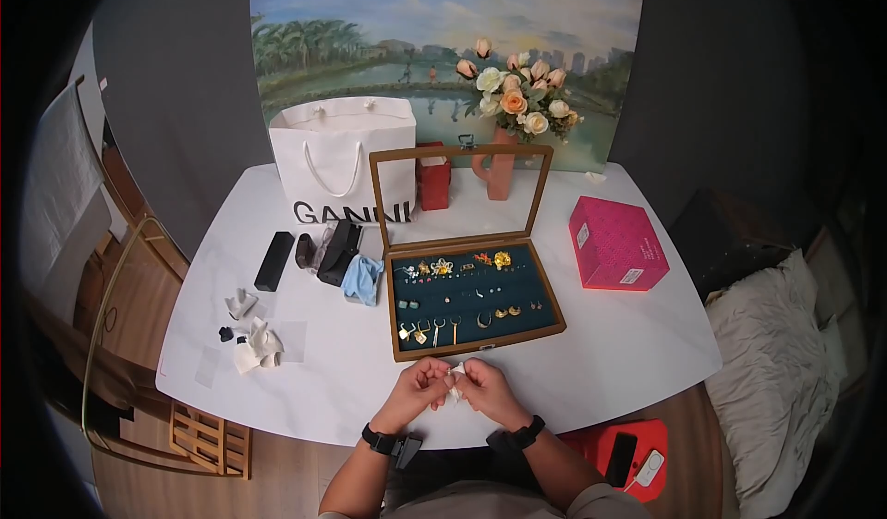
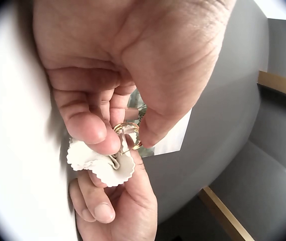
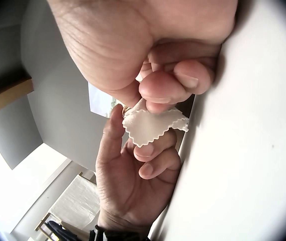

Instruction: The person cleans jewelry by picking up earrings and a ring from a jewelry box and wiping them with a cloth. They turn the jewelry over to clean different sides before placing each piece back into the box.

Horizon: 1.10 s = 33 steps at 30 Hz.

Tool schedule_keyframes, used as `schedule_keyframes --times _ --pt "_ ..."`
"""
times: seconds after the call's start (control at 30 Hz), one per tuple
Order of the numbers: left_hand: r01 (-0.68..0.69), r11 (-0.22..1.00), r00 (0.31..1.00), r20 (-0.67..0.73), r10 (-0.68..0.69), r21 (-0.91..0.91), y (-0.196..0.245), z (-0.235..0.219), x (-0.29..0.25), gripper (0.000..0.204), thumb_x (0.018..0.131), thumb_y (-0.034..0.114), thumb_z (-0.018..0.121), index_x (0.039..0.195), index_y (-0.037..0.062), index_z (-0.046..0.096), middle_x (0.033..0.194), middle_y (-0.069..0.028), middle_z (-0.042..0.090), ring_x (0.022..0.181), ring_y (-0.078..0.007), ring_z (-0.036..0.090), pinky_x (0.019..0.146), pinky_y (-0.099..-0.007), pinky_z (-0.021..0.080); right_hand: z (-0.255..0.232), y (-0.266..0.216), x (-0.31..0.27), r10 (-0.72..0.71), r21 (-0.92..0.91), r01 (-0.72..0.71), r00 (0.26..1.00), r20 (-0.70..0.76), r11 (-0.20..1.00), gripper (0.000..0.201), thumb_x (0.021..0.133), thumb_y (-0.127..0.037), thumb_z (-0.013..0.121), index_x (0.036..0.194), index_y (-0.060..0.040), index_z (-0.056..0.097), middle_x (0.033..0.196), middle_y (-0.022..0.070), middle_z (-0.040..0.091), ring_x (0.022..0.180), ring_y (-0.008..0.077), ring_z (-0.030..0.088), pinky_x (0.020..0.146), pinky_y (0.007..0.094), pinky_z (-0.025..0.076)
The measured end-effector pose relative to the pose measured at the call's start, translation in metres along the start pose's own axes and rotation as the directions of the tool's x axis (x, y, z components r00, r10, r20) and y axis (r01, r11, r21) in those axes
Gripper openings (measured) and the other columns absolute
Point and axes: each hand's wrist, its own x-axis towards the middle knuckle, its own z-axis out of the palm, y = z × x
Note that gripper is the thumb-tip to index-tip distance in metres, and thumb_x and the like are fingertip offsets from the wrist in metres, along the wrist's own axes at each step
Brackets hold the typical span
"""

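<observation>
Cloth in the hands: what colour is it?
The cloth is creamy white; the right wrist view shows it best.

The white table (image 1: 628, 334) bears a jewelry case (image 1: 525, 335), bag (image 1: 370, 163) and pink box (image 1: 619, 246).

In the head view, grey wall (image 1: 721, 66) at two o'clock, bedding (image 1: 771, 362) at four, wood floor (image 1: 286, 468) at seven, slatted crate (image 1: 211, 440) at eight; white table (image 1: 637, 353) central.

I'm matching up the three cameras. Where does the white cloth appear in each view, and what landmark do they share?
Head: white cloth below centre, between the left hand and right hand.
Left wrist: white cloth left of centre, mostly in the lower half.
Right wrist: white cloth near the centre.
Shared landmark: the white tabletop, at left in the left wrist view, right in the right wrist view.
</observation>
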Motion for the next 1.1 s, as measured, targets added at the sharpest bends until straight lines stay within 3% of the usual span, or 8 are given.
schedule_keyframes --times 1.1 --pt "-0.022 1.000 1.000 -0.014 0.022 0.022 -0.0051 -0.0053 0.0049 0.024 0.104 0.015 0.067 0.125 0.0039 0.067 0.088 0.0003 0.067 0.066 -0.0058 0.058 0.056 -0.0218 0.047 0.0009 0.0011 0.0032 -0.025 -0.034 0.025 0.999 -0.020 0.999 0.031 0.104 -0.019 0.067 0.082 -0.0074 0.048 0.069 -0.0036 0.051 0.054 0.0017 0.044 0.044 0.0229 0.034"
